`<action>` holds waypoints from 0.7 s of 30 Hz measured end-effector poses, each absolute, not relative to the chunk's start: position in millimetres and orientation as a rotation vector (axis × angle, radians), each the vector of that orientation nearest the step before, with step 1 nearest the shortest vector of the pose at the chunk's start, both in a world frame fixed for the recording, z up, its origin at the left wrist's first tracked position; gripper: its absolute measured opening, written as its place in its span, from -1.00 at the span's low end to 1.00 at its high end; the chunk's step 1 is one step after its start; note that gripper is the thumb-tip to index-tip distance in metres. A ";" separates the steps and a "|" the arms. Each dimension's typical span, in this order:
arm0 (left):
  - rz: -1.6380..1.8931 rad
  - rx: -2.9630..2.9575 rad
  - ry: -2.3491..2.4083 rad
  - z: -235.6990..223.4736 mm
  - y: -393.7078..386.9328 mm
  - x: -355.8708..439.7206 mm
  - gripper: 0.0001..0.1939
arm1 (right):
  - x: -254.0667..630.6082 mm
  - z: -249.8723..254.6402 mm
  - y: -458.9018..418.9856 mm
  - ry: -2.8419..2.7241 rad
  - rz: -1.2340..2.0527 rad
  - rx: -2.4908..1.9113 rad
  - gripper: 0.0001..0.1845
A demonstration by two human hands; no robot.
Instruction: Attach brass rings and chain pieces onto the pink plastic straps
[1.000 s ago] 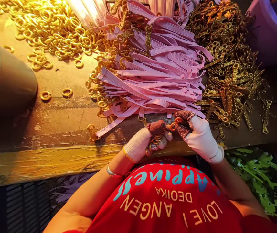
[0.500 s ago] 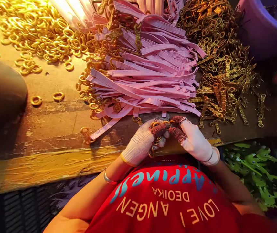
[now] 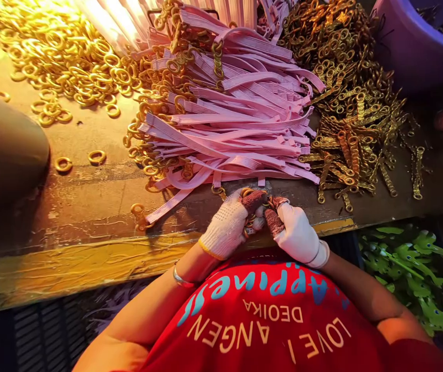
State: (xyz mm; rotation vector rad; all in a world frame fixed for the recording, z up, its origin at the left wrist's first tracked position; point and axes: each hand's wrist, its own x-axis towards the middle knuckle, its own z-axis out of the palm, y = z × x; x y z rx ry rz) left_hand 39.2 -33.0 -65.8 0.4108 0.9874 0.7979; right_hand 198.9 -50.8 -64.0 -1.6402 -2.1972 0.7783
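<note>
Head view: I am clasping smooth, round metal rings (image 3: 247, 191) in the knit-gloved left hand (image 3: 229, 225), their facing obscured; the right hand (image 3: 296, 232) is adjoining, its hold indiscernible. Beyond the grip, pink straps (image 3: 237, 120) are lying sideways.

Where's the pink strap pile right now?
Head view, upper middle: the pink strap pile lies on the table between the gold rings at left and gold link strips at right, just beyond the left hand and right hand.
</note>
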 end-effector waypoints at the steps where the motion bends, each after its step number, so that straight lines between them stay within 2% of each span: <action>1: 0.788 0.400 0.954 -66.1 -33.1 39.4 -0.71 | 200.2 -65.1 -50.0 -2.135 0.913 -1.622 -0.74; 4: 0.727 0.479 0.866 -66.0 -33.4 32.7 -0.68 | 211.8 -62.0 -41.5 -2.013 1.020 -1.596 -0.75; 7: 0.769 0.547 0.877 -64.3 -35.2 14.3 -0.72 | 230.8 -56.4 -34.0 -1.979 0.783 -1.679 -0.72; 9: 0.842 0.477 0.900 -62.7 -37.2 -1.7 -0.64 | 243.4 -55.0 -34.4 -2.034 0.699 -1.701 -0.72; 16: 0.826 0.045 0.801 -62.7 -35.2 -28.9 -0.42 | 246.0 -57.3 -52.6 -2.587 0.956 -1.241 -0.81; 18: 0.782 -0.038 0.765 -65.8 -33.7 -24.7 -0.39 | 235.9 -57.8 -54.9 -2.773 0.952 -1.126 -0.89; 21: 0.771 -0.085 0.740 -71.3 -36.6 -16.8 -0.40 | 222.0 -58.2 -56.1 -3.088 0.843 -1.009 -0.90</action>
